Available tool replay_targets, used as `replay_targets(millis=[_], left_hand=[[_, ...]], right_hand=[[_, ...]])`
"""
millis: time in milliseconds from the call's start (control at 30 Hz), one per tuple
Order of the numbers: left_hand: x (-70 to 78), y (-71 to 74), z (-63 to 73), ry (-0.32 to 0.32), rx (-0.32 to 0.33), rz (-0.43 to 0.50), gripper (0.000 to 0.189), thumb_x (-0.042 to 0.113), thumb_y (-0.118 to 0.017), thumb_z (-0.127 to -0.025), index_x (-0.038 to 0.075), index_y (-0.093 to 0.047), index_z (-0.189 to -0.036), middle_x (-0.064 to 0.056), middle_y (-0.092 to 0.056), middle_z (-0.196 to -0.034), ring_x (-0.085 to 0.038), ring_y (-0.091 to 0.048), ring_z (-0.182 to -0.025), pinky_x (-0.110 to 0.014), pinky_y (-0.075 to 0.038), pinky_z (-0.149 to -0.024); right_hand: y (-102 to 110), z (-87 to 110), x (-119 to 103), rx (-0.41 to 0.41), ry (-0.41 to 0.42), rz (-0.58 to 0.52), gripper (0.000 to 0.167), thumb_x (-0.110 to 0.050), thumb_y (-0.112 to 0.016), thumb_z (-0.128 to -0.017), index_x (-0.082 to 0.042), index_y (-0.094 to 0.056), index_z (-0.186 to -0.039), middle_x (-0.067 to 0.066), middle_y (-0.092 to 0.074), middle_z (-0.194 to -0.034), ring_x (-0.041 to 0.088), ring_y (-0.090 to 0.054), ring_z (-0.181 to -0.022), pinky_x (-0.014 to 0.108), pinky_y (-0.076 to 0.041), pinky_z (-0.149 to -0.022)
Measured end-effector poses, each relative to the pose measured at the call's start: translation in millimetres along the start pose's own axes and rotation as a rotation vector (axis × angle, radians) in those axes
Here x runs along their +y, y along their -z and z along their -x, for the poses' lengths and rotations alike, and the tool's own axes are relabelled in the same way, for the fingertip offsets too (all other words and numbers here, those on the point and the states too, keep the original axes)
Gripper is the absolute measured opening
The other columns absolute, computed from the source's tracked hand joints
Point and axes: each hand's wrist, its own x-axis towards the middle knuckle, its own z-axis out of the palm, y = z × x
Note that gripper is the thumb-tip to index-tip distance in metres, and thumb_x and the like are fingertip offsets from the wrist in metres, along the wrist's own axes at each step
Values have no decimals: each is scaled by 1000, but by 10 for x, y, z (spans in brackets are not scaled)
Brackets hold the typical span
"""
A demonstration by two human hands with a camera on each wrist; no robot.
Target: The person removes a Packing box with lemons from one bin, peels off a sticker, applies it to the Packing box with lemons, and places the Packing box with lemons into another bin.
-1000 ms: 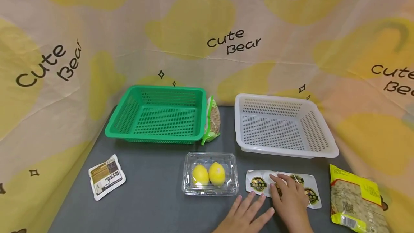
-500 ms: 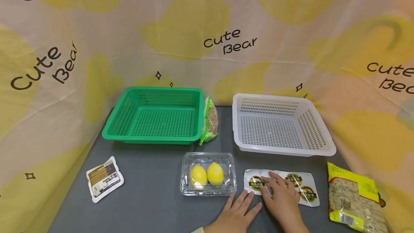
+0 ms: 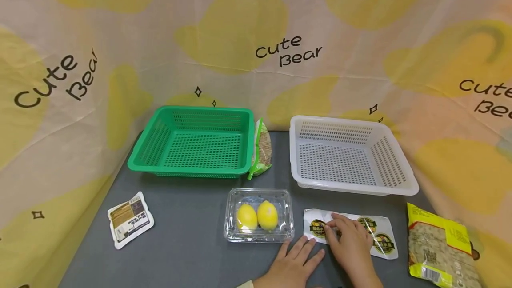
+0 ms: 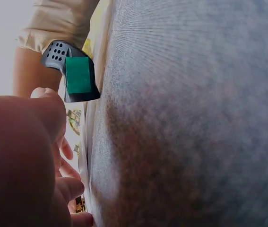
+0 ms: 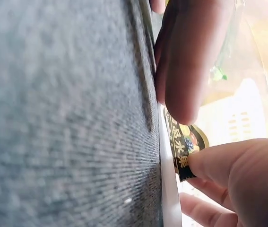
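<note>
A white sheet (image 3: 348,218) of round black-and-gold fruit stickers lies on the grey table. The right hand (image 3: 352,241) is over its middle, thumb and index finger pinching the edge of the leftmost sticker (image 3: 317,229). In the right wrist view this sticker (image 5: 183,142) stands away from the white sheet at the thumb tip. Fingers spread, the left hand (image 3: 290,263) lies flat with its fingertips by the sheet's lower left edge. In the left wrist view the left hand (image 4: 25,161) overlaps much of the sheet.
A clear lidded box (image 3: 259,237) with two lemons stands left of the sheet. Behind are a green basket (image 3: 192,172), a green-edged bag (image 3: 262,150) and a white basket (image 3: 352,188). A yellow bag (image 3: 438,246) lies right, a flat packet (image 3: 130,220) far left.
The right hand has shifted left along the sheet to the leftmost sticker, and its thumb and index finger have closed on the edge. The left hand has drawn slightly left.
</note>
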Motion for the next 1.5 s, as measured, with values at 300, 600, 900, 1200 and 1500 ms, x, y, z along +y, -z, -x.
replay_targets(millis=[300, 600, 900, 1200, 1500], left_hand=[[10, 30, -25, 30, 0, 54, 75, 74, -32, -105, 26, -48, -161, 2, -41, -166, -20, -38, -152, -49, -46, -108], [-13, 43, -58, 19, -84, 69, 79, 76, -31, -104, 29, -37, -167, 2, -32, -171, -20, -30, -156, -50, -42, -112], [10, 58, -192, 65, -111, 146, 82, 79, -38, -100, 30, -36, -167, 1, -41, -164, -21, -38, -151, -55, -45, -109], [1, 19, -166, 55, -136, 129, 83, 79, -38, -100, 32, -33, -168, 2, -38, -167, -23, -35, -153, -55, -43, -111], [-46, 23, 62, -32, -66, 65, 90, 81, -44, -98, 29, -29, -169, -4, -27, -173, -26, -27, -157, -50, -38, -117]], right_hand=[[-6, -47, 0, -1, -9, 0, 13, -25, -72, -102, -15, -79, -100, 14, -63, -146, 49, -47, -133, 79, -23, -102], [-24, -45, -70, 42, -19, -26, 17, -19, -65, -105, -8, -77, -100, 17, -65, -143, 46, -52, -130, 74, -25, -101], [47, -84, -34, 68, -77, -52, 25, -18, -48, -111, 3, -61, -111, 30, -71, -112, 53, -64, -108, 71, -36, -95], [183, -119, 0, -8, -83, -114, 25, -22, -52, -111, 0, -64, -116, 27, -73, -117, 51, -66, -116, 72, -35, -102], [276, -110, -102, -3, -85, -143, 27, -26, -58, -110, -3, -69, -117, 24, -75, -116, 45, -70, -108, 62, -50, -92]])
